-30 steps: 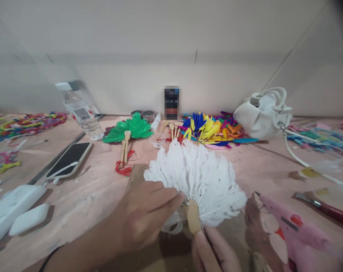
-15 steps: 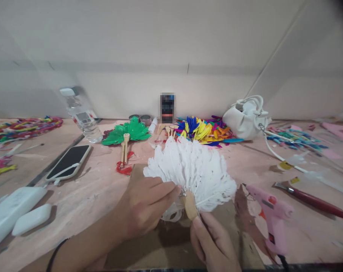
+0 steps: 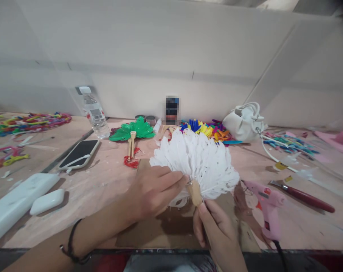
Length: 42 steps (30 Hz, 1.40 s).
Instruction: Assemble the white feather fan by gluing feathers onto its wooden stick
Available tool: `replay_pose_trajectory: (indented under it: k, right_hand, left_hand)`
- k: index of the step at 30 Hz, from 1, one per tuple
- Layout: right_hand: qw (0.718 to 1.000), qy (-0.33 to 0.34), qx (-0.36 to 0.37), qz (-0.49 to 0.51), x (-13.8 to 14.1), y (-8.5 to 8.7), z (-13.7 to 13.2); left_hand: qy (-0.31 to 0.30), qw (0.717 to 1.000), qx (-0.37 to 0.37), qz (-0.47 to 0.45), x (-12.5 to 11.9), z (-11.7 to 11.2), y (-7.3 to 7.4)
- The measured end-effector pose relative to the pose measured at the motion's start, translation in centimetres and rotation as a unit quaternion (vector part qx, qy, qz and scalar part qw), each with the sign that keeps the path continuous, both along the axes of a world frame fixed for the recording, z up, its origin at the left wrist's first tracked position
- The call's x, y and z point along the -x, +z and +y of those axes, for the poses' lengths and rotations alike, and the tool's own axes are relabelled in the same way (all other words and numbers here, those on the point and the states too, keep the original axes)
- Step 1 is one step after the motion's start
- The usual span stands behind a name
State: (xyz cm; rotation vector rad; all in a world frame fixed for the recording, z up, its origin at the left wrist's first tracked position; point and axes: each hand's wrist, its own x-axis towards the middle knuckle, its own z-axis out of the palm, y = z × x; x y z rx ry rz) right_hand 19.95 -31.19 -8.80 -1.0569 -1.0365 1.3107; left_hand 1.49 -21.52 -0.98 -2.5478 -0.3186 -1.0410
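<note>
A white feather fan point(image 3: 198, 160) with a wooden handle point(image 3: 194, 192) is held over a brown cardboard sheet point(image 3: 157, 230) on the table. My right hand point(image 3: 213, 228) is closed round the lower end of the handle. My left hand point(image 3: 154, 190) lies against the fan's left side, its fingertips pinched at the base of the feathers where they meet the handle. What the fingertips press on is too small to make out.
A pink glue gun point(image 3: 266, 207) stands right of the fan, a red-handled knife point(image 3: 301, 194) beyond it. A green feather fan point(image 3: 134, 130), loose coloured feathers point(image 3: 209, 130), a white bag point(image 3: 243, 122), a water bottle point(image 3: 94, 113), a phone point(image 3: 79, 153) and white cases point(image 3: 46, 200) surround the work spot.
The view has pulled back and up, so more of my arms and the table's near edge show. Both hands keep the same hold on the white fan.
</note>
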Motion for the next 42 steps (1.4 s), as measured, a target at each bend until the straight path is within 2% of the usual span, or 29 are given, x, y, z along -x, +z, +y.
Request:
replay_pose_trajectory:
  k: [8, 16, 20, 30, 36, 42]
  right_hand:
    - [1.0, -0.031, -0.003, 0.001, 0.4, 1.2, -0.5]
    - [0.998, -0.01, -0.064, -0.018, -0.3, 0.0, -0.4]
    - [0.997, 0.008, -0.079, -0.019, -0.4, 0.0, -0.4]
    - [0.996, -0.007, -0.083, -0.03, -0.4, 0.1, -0.6]
    - [0.999, -0.036, -0.035, -0.022, 0.1, 1.2, -1.0]
    - [0.999, -0.028, -0.037, -0.022, 0.2, 1.7, -1.1]
  left_hand:
    - [-0.007, 1.0, -0.017, -0.012, 0.0, -0.5, 0.2]
    - [-0.011, 0.999, -0.038, -0.018, -0.1, -1.0, 0.7]
    - [-0.013, 0.999, -0.04, -0.015, -0.2, -1.2, 0.9]
    - [-0.016, 0.999, -0.033, -0.005, 0.1, -1.5, 0.7]
    - [-0.001, 0.999, -0.035, -0.013, 0.0, -1.7, 0.6]
    - [-0.003, 1.0, -0.028, -0.008, 0.0, -1.5, 0.4]
